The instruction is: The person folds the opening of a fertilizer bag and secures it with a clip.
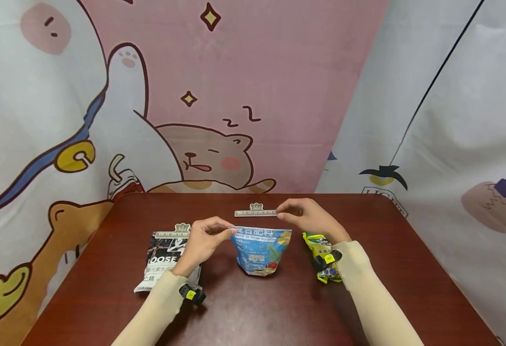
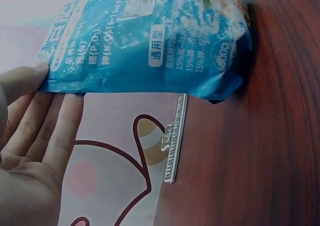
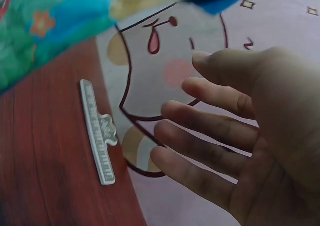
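Note:
A blue fertilizer bag (image 1: 259, 252) stands upright on the table with its flat top edge raised. My left hand (image 1: 207, 240) pinches the bag's upper left corner between thumb and fingers, also plain in the left wrist view. To the right of the bag's top, my right hand (image 1: 311, 218) hangs with fingers loosely spread and nothing in them. Beyond the bag lies a long sealing clip (image 1: 255, 212) with a piano-key pattern. The right wrist view shows a gap between the right hand's fingers (image 3: 200, 151) and that clip (image 3: 97, 133).
At the left lies a black-and-white bag (image 1: 166, 257) with a similar clip (image 1: 175, 232) across its top. A yellow-green bag (image 1: 315, 242) is on the right, partly hidden by my right wrist. The brown table (image 1: 253, 317) meets a cartoon-printed cloth (image 1: 296, 96) at the back.

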A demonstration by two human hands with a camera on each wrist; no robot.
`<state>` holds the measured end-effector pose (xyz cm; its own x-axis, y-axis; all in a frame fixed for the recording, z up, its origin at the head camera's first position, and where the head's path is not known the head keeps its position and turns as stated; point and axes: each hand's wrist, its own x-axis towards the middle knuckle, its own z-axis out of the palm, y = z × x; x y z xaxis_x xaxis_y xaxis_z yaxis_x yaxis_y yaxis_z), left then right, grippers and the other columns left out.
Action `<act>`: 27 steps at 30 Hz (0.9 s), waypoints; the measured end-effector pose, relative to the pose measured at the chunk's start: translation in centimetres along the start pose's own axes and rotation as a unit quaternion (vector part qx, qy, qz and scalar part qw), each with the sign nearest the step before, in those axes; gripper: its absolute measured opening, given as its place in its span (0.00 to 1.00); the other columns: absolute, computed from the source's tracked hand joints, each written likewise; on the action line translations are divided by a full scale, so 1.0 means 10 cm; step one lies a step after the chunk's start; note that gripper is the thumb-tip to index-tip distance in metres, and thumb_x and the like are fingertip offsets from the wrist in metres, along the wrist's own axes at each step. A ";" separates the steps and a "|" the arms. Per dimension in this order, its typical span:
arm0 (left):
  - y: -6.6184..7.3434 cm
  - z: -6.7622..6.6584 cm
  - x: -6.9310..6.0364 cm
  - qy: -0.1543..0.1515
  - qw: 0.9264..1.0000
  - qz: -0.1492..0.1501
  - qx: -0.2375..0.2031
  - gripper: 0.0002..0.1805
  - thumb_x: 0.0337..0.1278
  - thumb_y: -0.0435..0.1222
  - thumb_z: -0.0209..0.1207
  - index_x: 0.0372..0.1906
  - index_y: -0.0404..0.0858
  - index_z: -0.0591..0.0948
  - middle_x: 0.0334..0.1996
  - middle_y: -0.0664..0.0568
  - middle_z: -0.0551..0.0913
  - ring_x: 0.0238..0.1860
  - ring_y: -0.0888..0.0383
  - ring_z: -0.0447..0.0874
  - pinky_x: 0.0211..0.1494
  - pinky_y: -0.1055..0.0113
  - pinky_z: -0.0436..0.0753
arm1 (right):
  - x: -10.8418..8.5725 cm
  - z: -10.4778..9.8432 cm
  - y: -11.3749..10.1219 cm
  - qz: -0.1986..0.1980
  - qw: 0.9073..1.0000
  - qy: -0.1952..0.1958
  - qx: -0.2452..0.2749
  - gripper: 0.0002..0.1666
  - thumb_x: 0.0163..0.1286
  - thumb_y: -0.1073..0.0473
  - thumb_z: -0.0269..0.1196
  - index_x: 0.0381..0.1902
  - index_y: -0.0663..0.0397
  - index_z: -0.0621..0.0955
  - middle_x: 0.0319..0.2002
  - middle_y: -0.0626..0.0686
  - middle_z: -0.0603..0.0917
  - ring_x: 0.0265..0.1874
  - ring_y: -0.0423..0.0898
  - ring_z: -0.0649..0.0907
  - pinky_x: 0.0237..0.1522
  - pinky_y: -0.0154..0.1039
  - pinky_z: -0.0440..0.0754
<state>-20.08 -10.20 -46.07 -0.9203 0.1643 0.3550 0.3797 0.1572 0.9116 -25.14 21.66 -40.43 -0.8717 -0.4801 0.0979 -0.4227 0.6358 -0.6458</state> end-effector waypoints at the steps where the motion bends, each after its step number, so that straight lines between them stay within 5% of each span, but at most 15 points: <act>1: 0.00 0.00 0.00 0.000 1.000 -0.004 0.002 0.06 0.59 0.40 0.73 0.39 0.43 0.91 0.35 0.47 0.92 0.35 0.59 0.89 0.38 0.68 0.84 | 0.03 0.00 0.01 0.003 1.000 -0.002 -0.006 0.11 0.74 0.44 0.65 0.51 0.34 0.86 0.53 0.42 0.87 0.55 0.46 0.83 0.58 0.53 0.83; 10: -0.01 -0.02 0.02 -0.005 1.000 -0.014 0.005 0.06 0.58 0.41 0.73 0.38 0.45 0.91 0.35 0.48 0.92 0.35 0.58 0.90 0.38 0.68 0.85 | 0.32 0.05 0.09 0.003 0.999 -0.031 -0.021 0.24 0.73 0.49 0.66 0.65 0.42 0.79 0.65 0.54 0.82 0.64 0.55 0.80 0.64 0.59 0.80; 21: -0.01 0.00 0.03 -0.009 1.000 -0.017 -0.011 0.06 0.58 0.41 0.73 0.38 0.45 0.91 0.34 0.50 0.92 0.35 0.58 0.90 0.38 0.66 0.86 | 0.72 0.18 0.22 -0.031 0.993 -0.063 -0.098 0.33 0.72 0.51 0.67 0.72 0.46 0.74 0.72 0.53 0.76 0.72 0.56 0.74 0.71 0.59 0.72; 27: -0.02 -0.01 0.03 -0.017 1.000 -0.015 -0.009 0.07 0.59 0.40 0.72 0.39 0.42 0.90 0.36 0.47 0.92 0.36 0.57 0.91 0.41 0.57 0.88 | 0.91 0.30 0.32 -0.034 0.987 -0.092 -0.128 0.36 0.72 0.53 0.68 0.75 0.48 0.71 0.74 0.54 0.73 0.75 0.56 0.70 0.75 0.58 0.68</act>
<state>-20.42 -10.31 -46.09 -0.9275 0.1935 0.3197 0.3493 0.1444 0.9258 -33.70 17.48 -43.86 -0.7891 -0.6140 -0.0193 -0.5487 0.7186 -0.4272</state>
